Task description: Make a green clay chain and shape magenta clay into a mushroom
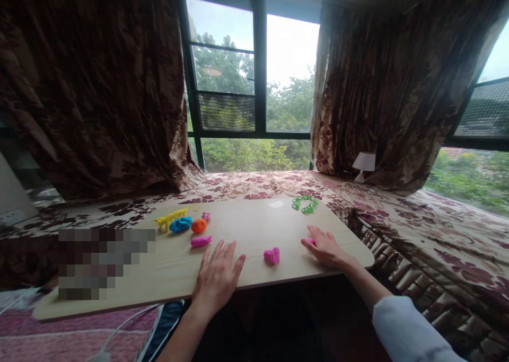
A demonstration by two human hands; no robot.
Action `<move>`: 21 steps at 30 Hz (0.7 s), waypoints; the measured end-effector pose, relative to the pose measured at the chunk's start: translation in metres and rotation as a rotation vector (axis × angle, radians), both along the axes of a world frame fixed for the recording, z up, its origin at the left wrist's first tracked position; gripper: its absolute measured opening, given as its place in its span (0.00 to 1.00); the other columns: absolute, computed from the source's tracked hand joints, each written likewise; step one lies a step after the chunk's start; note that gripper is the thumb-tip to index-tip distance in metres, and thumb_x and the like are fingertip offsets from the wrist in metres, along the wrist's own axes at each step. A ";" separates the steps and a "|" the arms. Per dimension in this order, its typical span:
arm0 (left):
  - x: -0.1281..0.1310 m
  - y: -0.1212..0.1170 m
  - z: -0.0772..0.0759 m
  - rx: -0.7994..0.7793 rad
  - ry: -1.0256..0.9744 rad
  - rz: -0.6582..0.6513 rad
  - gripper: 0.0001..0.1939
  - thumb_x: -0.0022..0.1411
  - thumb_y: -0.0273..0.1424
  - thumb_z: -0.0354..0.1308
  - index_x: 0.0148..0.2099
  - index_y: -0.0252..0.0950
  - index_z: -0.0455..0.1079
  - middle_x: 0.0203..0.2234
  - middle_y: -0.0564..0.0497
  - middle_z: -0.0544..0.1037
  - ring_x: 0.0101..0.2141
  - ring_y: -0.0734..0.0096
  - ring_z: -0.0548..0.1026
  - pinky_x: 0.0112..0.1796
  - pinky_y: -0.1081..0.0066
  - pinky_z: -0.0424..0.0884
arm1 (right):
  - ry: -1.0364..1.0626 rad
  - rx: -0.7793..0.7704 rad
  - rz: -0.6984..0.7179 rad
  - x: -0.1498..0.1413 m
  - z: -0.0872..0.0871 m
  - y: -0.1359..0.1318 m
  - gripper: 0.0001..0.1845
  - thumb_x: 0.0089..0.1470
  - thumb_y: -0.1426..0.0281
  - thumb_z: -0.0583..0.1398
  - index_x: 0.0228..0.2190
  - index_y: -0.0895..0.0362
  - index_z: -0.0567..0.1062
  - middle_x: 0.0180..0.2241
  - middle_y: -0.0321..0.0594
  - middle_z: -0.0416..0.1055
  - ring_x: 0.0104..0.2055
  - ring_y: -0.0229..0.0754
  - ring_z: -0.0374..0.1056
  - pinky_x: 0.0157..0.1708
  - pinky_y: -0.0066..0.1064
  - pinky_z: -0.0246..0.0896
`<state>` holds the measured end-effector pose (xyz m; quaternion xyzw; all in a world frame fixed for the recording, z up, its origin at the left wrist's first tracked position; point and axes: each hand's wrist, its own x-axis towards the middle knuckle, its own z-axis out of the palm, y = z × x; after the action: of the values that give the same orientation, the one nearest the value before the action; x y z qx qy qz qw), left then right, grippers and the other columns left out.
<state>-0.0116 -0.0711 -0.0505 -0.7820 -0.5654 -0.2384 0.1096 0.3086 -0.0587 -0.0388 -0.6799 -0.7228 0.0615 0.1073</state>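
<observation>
My left hand point(217, 274) lies palm down at the table's front edge, fingers stretched out and spread, holding nothing. Just beyond its fingertips is a pink roll of modelling clay point(201, 241). A pink lump of clay point(272, 256) sits between my two hands, touched by neither. Farther right, my right hand point(326, 249) rests palm down with fingers extended over a small pink clay piece point(311, 241). Only a bit of that piece shows between thumb and fingers; the rest is covered.
At the table's point(246, 219) left are an orange lump point(199, 225), a blue lump point(181, 224), a yellow spiky piece point(172, 219) and a small pink piece point(205, 216). Green openwork loops point(305, 204) lie at the back right. A lamp point(364, 163) stands on the flowered ledge.
</observation>
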 end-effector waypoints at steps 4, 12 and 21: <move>0.000 -0.001 0.001 -0.004 -0.007 -0.007 0.26 0.63 0.43 0.37 0.58 0.35 0.57 0.54 0.46 0.65 0.58 0.60 0.52 0.56 0.56 0.44 | -0.012 0.098 0.077 0.007 -0.015 -0.052 0.40 0.54 0.48 0.42 0.59 0.61 0.46 0.61 0.46 0.44 0.62 0.48 0.38 0.58 0.46 0.30; 0.000 -0.001 0.002 -0.001 -0.016 -0.018 0.26 0.62 0.43 0.39 0.57 0.36 0.58 0.54 0.46 0.65 0.58 0.60 0.52 0.56 0.55 0.44 | 0.160 0.069 0.191 0.024 -0.014 -0.072 0.27 0.58 0.62 0.44 0.58 0.55 0.53 0.59 0.41 0.49 0.61 0.44 0.43 0.59 0.45 0.34; 0.017 -0.022 0.025 -0.111 -0.567 -0.129 0.22 0.59 0.40 0.47 0.53 0.36 0.64 0.51 0.45 0.67 0.56 0.60 0.58 0.54 0.58 0.53 | 0.542 0.333 0.248 -0.018 0.017 -0.065 0.15 0.54 0.69 0.52 0.42 0.54 0.72 0.41 0.42 0.69 0.43 0.44 0.66 0.44 0.35 0.61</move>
<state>0.0053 -0.0930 -0.0255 -0.7233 -0.5347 -0.4226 -0.1110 0.2908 -0.1240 -0.0221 -0.5188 -0.7454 0.1338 0.3967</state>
